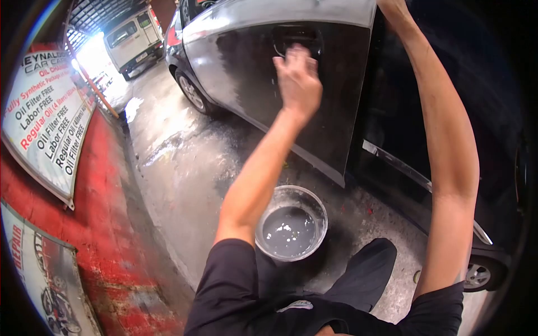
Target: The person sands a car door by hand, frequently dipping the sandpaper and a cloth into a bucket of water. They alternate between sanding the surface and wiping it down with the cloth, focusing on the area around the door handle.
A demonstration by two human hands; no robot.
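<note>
Below, basin; left hand spread on door, right's grip hidden.

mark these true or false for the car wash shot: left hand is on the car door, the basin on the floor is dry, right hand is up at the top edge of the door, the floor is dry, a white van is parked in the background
1. The left hand is on the open car door, near its handle recess. True.
2. The basin on the floor is dry. False: it holds murky water.
3. The right hand reaches to the door's top edge. True.
4. The floor is dry. False: it looks wet and shiny.
5. A white van stands in the background. True.
</note>
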